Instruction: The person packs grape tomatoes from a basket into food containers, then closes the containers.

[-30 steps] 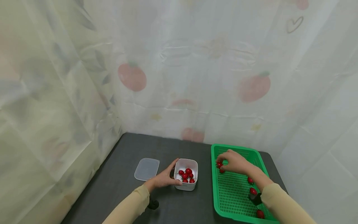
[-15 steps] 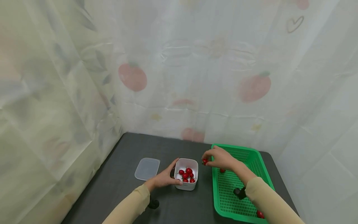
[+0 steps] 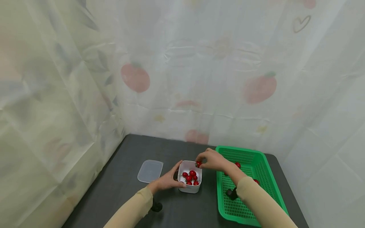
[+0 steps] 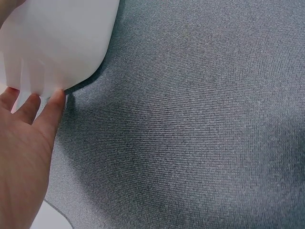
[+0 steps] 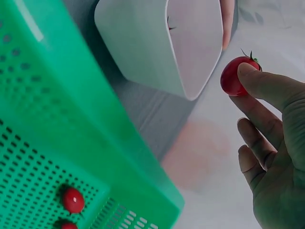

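Note:
In the head view, my left hand [image 3: 166,183] grips a white square plastic container [image 3: 190,189] by its left side, thumb at the near wall and fingers around the far left corner. Several cherry tomatoes [image 3: 189,178] lie inside it. The left wrist view shows fingertips [image 4: 57,98] touching the container wall [image 4: 57,43]. My right hand [image 3: 212,160] is over the container's far right corner. Between thumb and index finger it pinches a red cherry tomato [image 5: 233,76] with a green stem, plain in the right wrist view.
A green perforated basket [image 3: 219,196] stands on the right of the dark table [image 3: 176,212], with a few cherry tomatoes [image 5: 73,200] in it, partly hidden by my right arm. A translucent lid [image 3: 150,171] lies left of the container. Printed curtains [image 3: 182,79] hang behind.
My right hand has lifted a cherry tomato from the green basket and carried it left to above the container. The left hand has stayed on the container.

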The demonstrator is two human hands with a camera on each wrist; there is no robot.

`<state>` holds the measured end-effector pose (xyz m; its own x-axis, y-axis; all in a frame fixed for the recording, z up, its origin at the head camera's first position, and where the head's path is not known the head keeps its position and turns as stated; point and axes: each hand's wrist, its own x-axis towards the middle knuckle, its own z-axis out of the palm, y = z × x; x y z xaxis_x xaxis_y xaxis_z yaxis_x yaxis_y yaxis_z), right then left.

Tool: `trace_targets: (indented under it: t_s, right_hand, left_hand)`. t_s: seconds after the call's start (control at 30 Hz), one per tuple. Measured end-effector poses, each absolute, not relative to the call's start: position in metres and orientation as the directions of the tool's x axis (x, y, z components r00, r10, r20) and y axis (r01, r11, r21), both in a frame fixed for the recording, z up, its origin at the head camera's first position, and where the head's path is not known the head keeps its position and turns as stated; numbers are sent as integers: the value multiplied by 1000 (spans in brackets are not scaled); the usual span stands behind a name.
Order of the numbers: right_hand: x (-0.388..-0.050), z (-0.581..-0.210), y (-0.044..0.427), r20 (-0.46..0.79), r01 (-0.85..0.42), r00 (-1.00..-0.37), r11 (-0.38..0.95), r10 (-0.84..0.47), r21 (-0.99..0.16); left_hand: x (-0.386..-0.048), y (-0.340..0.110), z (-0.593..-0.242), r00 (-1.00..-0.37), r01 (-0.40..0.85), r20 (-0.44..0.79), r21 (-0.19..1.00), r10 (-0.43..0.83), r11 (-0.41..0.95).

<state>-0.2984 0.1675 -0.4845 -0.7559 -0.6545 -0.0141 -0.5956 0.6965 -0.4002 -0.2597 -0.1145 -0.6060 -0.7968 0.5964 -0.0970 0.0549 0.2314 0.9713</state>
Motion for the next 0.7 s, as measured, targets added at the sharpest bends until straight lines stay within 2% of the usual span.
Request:
trace_targets:
  t_s: [0.33,0.7]
  right_hand:
    - [-300,-494,139,-67,-595,-743,703,-666,-389]
    - [-296,-500,115,-120,-582,-740,719,-662,-379]
  left_hand:
    - [-258,-116,-606,-806,67,-112,958,581,277]
    - [-257,-117,-607,-793,58,-100,970,601,238]
